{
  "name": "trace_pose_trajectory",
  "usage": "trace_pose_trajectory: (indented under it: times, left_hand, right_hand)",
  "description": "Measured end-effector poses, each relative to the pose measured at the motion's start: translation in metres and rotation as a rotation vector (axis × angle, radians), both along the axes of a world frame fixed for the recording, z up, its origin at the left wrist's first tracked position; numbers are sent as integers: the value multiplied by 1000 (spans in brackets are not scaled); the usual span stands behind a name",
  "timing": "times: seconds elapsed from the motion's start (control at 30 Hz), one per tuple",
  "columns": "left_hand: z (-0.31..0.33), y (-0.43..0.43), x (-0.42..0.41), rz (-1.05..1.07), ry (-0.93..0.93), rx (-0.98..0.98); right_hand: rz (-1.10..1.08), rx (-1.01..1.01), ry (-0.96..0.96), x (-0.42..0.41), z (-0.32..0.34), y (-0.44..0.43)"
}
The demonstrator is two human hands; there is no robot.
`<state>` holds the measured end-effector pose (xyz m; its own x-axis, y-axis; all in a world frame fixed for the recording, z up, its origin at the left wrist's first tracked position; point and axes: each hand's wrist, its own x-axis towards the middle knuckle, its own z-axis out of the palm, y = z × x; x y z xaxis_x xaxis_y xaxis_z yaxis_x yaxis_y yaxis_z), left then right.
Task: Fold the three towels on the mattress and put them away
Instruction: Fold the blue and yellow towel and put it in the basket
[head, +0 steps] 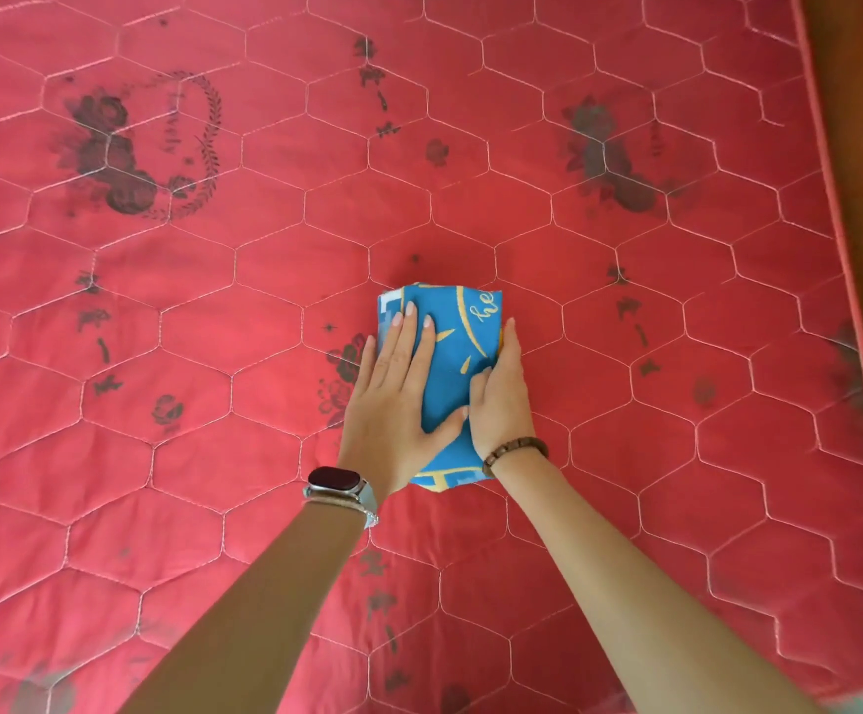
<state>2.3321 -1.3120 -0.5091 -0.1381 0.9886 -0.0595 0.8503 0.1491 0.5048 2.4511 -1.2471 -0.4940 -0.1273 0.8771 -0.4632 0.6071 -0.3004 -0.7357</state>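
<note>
Left hand (393, 394) flat on folded towel (457, 347); right hand (501, 399) at its edge, grip unclear. Careless lifting may let the folds spring open.

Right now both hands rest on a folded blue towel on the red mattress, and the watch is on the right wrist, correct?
Not quite. The head view shows the watch on the left wrist; the right wears a bead bracelet. Otherwise yes: left hand and right hand rest on the blue towel on the mattress.
</note>
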Motion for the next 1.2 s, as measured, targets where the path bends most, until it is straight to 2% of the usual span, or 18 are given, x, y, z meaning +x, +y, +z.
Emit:
trace_pose_trajectory:
  times: [0.03,0.1,0.17,0.23,0.33,0.4,0.53,0.67,0.77,0.97,1.2]
  left_hand:
    - [-3,0,-1,-16,47,-23]
    - [-8,-1,-2,-37,95,-58]
    - [-10,-1,-3,-41,109,-75]
    - [-11,-1,-4,-43,110,-83]
    - [-10,0,-3,-40,98,-85]
    - [-11,1,-3,-46,87,-85]
    - [-12,2,-4,-69,56,-108]
    - [-5,2,-8,-122,29,-100]
    - [1,-8,-13,-156,12,-61]
    - [-14,-29,-6,-80,21,-90]
    - [-15,-26,-1,-60,-4,-97]
  right_hand:
    - [0,54,-48,-1,0,-2]
    - [74,298,-227,-3,0,-4]
    - [226,570,-384,-2,-1,-4]
    - [417,692,-478,1,-2,-1]
    - [553,593,-528,4,-6,5]
    - [575,489,-510,6,-13,10]
    - [573,414,-482,6,-25,18]
    - [569,389,-470,6,-24,19]
    - [560,453,-488,13,-13,15]
    - [615,424,-491,35,-12,-20]
    - [646,364,-512,35,-21,-15]
